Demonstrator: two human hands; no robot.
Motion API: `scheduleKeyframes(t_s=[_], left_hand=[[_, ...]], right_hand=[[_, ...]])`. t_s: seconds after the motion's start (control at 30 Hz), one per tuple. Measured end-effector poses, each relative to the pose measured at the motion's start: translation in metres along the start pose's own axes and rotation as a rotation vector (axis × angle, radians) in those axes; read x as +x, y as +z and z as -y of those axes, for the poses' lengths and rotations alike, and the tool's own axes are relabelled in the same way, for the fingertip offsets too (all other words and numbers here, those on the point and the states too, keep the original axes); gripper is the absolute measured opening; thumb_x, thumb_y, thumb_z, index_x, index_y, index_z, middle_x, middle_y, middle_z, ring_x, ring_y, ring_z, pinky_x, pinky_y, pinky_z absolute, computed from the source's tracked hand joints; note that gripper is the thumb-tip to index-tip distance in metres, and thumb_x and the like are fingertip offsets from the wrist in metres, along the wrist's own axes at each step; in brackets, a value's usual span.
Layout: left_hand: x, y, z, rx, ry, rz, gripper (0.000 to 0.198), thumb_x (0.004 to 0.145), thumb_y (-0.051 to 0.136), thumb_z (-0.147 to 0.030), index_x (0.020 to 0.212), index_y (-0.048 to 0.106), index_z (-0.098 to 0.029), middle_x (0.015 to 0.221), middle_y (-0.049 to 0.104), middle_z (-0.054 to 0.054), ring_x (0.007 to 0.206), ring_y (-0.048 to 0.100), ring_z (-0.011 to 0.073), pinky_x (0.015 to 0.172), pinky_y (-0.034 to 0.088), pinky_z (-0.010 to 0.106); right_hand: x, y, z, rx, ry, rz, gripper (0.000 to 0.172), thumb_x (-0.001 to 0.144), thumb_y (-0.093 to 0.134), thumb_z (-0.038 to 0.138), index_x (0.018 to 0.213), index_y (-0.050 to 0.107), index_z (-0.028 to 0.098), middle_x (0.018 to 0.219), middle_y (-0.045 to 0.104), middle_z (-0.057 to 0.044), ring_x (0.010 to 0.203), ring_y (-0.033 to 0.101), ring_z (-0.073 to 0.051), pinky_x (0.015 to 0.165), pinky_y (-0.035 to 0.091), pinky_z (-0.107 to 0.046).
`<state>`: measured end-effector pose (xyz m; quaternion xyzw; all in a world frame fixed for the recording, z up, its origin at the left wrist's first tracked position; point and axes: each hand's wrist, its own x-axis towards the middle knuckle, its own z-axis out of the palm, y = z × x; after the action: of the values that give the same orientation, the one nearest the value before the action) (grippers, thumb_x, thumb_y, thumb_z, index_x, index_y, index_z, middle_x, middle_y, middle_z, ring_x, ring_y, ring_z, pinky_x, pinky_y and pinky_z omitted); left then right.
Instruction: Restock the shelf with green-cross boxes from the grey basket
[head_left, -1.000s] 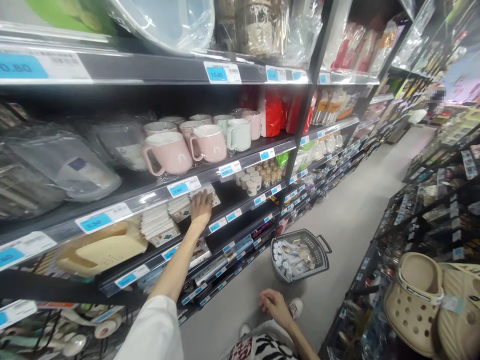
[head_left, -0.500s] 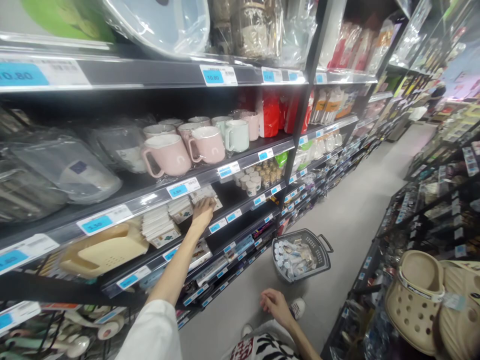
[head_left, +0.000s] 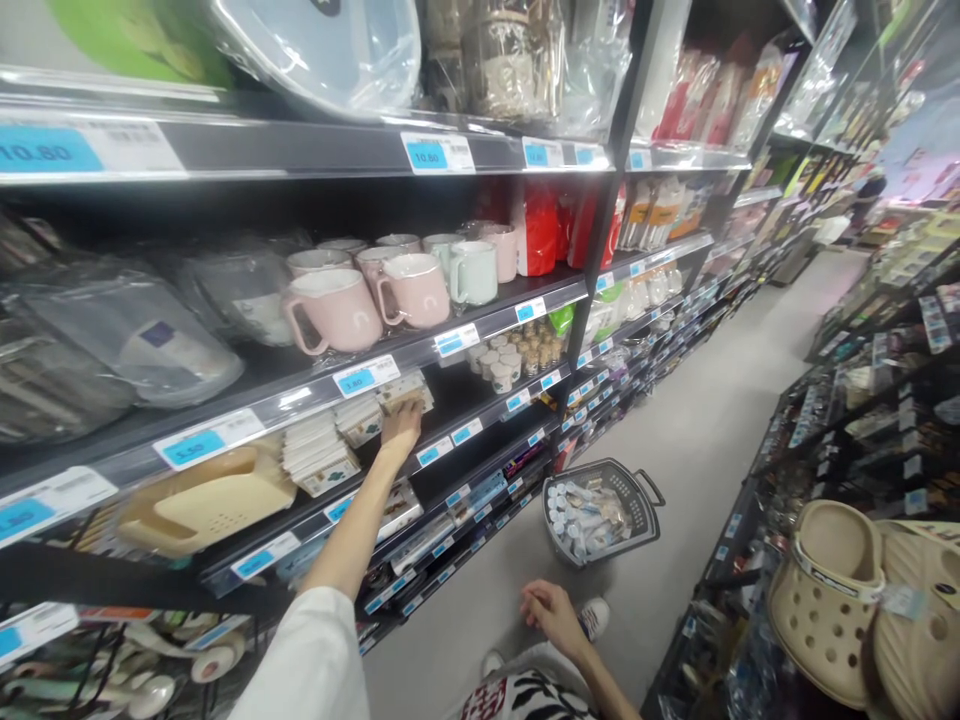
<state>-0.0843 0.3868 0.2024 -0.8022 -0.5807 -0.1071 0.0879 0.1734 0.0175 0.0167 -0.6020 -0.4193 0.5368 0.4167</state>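
My left hand [head_left: 402,425] reaches into a lower shelf, its fingers bent over a flat white packet [head_left: 417,392] with a small printed pattern. Part of the packet and my fingertips are hidden. Beside it on the left stand a row of similar white packets [head_left: 319,462] and a few more packets [head_left: 361,417]. Down by my body hangs my right hand [head_left: 549,610], its fingers loosely curled with nothing visible in them. On the floor ahead of it stands a grey shopping basket [head_left: 643,520] containing several clear wrapped items with pale round ends [head_left: 577,515].
Pink mugs [head_left: 341,312] and a pale green mug [head_left: 474,272] sit on the shelf above my left hand. A cream plastic tray [head_left: 217,505] lies left of the packets. Beige clogs [head_left: 825,605] stick out at the right. The aisle floor [head_left: 697,430] runs between shelves.
My left hand has shifted slightly left and toward me, and the packet beneath its fingers has moved the same way. My right hand and the basket look almost unchanged.
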Motion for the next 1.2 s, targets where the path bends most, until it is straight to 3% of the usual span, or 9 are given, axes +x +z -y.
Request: scheduleKeyframes(t_s=[0.17,0.37,0.47,0.67,0.83,0.97,1.2], left_hand=[[0.003,0.003,-0.001,-0.046,0.026,0.018,0.052,0.093,0.040,-0.005,0.139,0.061,-0.019,0.136,0.062,0.018,0.128,0.059,0.0320,0.094,0.058,0.042],[0.001,0.002,0.002,0.007,0.095,-0.030,0.061,0.083,0.043,0.004,0.135,0.064,-0.019,0.135,0.064,0.017,0.131,0.056,0.0318,0.105,0.052,0.045],[0.000,0.000,0.003,0.016,0.125,-0.050,0.058,0.085,0.044,0.003,0.135,0.065,-0.019,0.137,0.064,0.016,0.132,0.055,0.0319,0.108,0.049,0.047],[-0.006,-0.004,-0.003,0.021,0.046,-0.017,0.055,0.092,0.042,-0.004,0.143,0.058,-0.016,0.138,0.063,0.017,0.127,0.058,0.0314,0.094,0.057,0.041],[-0.008,-0.005,-0.004,0.010,0.053,-0.108,0.060,0.091,0.043,-0.004,0.147,0.055,-0.020,0.138,0.062,0.015,0.129,0.055,0.0305,0.103,0.052,0.042],[-0.008,-0.006,-0.005,0.008,0.044,-0.122,0.061,0.091,0.042,-0.004,0.148,0.053,-0.021,0.138,0.061,0.015,0.127,0.055,0.0299,0.101,0.052,0.041],[-0.009,-0.007,-0.007,0.146,-0.018,-0.117,0.056,0.089,0.046,-0.004,0.142,0.058,-0.019,0.136,0.056,0.019,0.139,0.042,0.0373,0.109,0.042,0.051]], right_hand=[[0.003,0.000,-0.001,-0.003,0.011,-0.007,0.038,0.081,0.062,0.053,0.089,0.069,0.017,0.074,0.075,-0.009,0.057,0.064,-0.020,0.052,0.045,-0.027],[0.002,-0.001,0.002,-0.003,0.005,-0.011,0.040,0.081,0.062,0.054,0.091,0.070,0.016,0.076,0.075,-0.010,0.058,0.064,-0.020,0.053,0.045,-0.028],[0.002,-0.002,0.000,0.008,0.001,-0.011,0.041,0.081,0.062,0.055,0.091,0.070,0.016,0.075,0.074,-0.009,0.058,0.064,-0.019,0.053,0.044,-0.027],[0.003,-0.001,-0.005,0.056,-0.003,-0.015,0.043,0.077,0.066,0.059,0.088,0.069,0.018,0.071,0.074,-0.007,0.055,0.062,-0.018,0.053,0.045,-0.027],[0.002,-0.002,-0.006,0.040,-0.013,-0.026,0.039,0.079,0.066,0.056,0.088,0.069,0.018,0.072,0.074,-0.007,0.056,0.062,-0.018,0.051,0.043,-0.026],[0.000,-0.003,-0.005,0.031,-0.023,-0.027,0.039,0.081,0.064,0.056,0.089,0.069,0.018,0.073,0.075,-0.008,0.056,0.063,-0.018,0.051,0.044,-0.026],[0.001,-0.002,-0.008,0.030,-0.007,-0.034,0.042,0.079,0.066,0.058,0.087,0.069,0.018,0.072,0.075,-0.008,0.055,0.063,-0.018,0.050,0.043,-0.026]])
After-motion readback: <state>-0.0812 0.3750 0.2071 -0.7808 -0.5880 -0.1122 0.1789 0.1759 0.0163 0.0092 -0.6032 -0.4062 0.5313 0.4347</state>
